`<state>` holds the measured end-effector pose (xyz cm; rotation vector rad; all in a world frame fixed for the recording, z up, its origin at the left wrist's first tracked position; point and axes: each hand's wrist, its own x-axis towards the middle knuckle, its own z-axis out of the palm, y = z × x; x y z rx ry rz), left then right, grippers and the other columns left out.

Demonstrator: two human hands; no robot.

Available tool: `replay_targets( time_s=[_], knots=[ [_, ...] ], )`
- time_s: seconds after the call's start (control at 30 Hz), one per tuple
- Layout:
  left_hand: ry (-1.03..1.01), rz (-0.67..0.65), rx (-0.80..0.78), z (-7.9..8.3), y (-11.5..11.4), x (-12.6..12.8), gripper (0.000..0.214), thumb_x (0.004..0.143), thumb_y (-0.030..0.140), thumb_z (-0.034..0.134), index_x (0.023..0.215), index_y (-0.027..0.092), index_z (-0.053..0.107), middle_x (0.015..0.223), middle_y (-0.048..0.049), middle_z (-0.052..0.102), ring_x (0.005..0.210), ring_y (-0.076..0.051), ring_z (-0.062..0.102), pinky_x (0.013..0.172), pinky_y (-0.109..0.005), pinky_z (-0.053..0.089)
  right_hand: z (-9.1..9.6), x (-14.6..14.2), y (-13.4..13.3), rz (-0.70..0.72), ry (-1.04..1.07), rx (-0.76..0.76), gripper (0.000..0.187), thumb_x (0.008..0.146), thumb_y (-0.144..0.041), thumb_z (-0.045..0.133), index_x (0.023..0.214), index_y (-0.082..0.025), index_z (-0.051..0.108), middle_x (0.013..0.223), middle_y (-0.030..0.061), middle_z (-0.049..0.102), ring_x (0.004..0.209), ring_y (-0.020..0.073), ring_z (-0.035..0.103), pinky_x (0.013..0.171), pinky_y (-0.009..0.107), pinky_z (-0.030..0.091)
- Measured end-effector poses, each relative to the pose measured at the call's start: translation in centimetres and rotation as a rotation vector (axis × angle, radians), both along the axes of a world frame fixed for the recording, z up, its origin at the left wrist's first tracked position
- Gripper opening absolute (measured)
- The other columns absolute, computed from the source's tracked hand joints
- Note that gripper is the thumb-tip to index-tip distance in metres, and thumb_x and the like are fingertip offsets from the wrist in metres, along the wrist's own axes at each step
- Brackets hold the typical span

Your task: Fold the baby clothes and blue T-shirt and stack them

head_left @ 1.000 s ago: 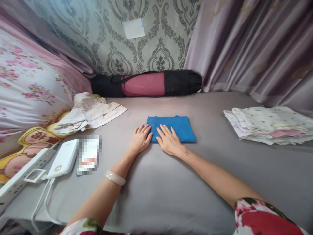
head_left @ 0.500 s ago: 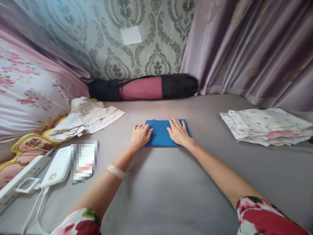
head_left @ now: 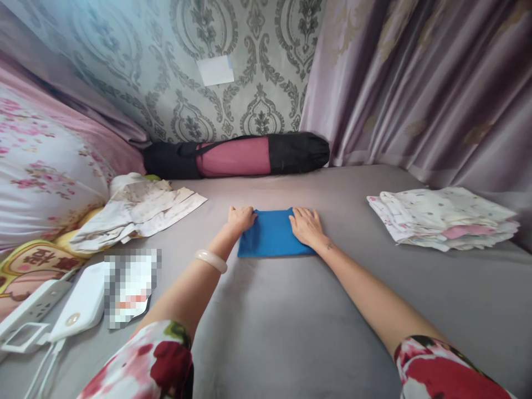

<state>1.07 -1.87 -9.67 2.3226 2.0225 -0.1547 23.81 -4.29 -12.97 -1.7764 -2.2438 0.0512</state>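
A folded blue cloth (head_left: 270, 235) lies flat in front of me, a rough rectangle with its near edge straight. My left hand (head_left: 241, 219) is closed at its far left corner, thumb and fingers pinching the fabric. At the far right corner my right hand (head_left: 307, 226) has its fingers bent over the edge and closed on the cloth. Between the two hands the far edge rises in small peaks beside each grip. Some fingertips are hidden behind the fabric.
The cloth rests on a grey sheet (head_left: 291, 321). A black and pink rolled bag (head_left: 235, 157) lies along the wall. Folded printed fabric (head_left: 444, 216) is at right, crumpled pale cloth (head_left: 137, 208) at left. A power strip (head_left: 35, 305) and white power bank (head_left: 81, 299) sit near left.
Both hands have gone from lying on the cloth to gripping its far corners. My left hand moved up from the left side. The view has shifted slightly.
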Motion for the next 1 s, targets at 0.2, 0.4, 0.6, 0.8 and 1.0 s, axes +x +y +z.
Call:
replay_targets(
  time_s=[0.2,0.4,0.6,0.8,1.0],
  knots=[
    [-0.063,0.059,0.035,0.5,1.2,0.4,0.032,0.086,0.036,0.052,0.113,0.025,0.067,0.126,-0.0164,0.061,0.122,-0.036,0.050,0.095,-0.051,0.039,1.6,1.3,3.2,0.002,-0.028,-0.128,0.040,0.097,-0.023,0.033,0.120,-0.017,0.065,0.128,0.0142,0.061,0.122,0.0278,0.052,0.107,0.048,0.032],
    [-0.143,0.117,-0.108,1.2,2.4,0.4,0.031,0.080,0.034,0.059,0.109,0.024,0.064,0.126,-0.0134,0.062,0.121,-0.033,0.053,0.095,-0.048,0.043,2.6,1.2,4.7,-0.012,-0.022,-0.240,0.035,0.090,-0.021,0.041,0.115,-0.015,0.065,0.127,0.0174,0.058,0.124,0.0314,0.049,0.103,0.049,0.036],
    [-0.178,0.104,-0.122,1.2,2.1,0.5,0.024,0.083,0.028,0.054,0.106,0.021,0.060,0.125,-0.0128,0.063,0.118,-0.029,0.057,0.098,-0.047,0.041,3.7,1.0,4.5,-0.008,-0.032,-0.269,0.033,0.082,-0.020,0.047,0.110,-0.014,0.062,0.127,0.0170,0.059,0.121,0.0314,0.051,0.099,0.045,0.038],
    [-0.211,0.059,-0.087,1.7,1.1,0.0,0.019,0.086,0.028,0.053,0.103,0.022,0.056,0.117,-0.0076,0.067,0.112,-0.024,0.058,0.101,-0.044,0.038,3.7,2.1,4.5,0.084,-0.011,-0.250,0.030,0.084,-0.020,0.047,0.112,-0.018,0.058,0.120,0.0122,0.066,0.113,0.0278,0.059,0.096,0.040,0.039],
    [-0.224,0.014,-0.056,3.5,0.6,-0.9,0.023,0.080,0.026,0.058,0.103,0.023,0.059,0.112,-0.0035,0.070,0.106,-0.022,0.061,0.097,-0.041,0.041,4.6,3.0,4.0,0.170,-0.030,-0.197,0.029,0.091,-0.021,0.049,0.120,-0.020,0.055,0.124,0.0102,0.066,0.117,0.0245,0.059,0.100,0.039,0.037]
  ],
)
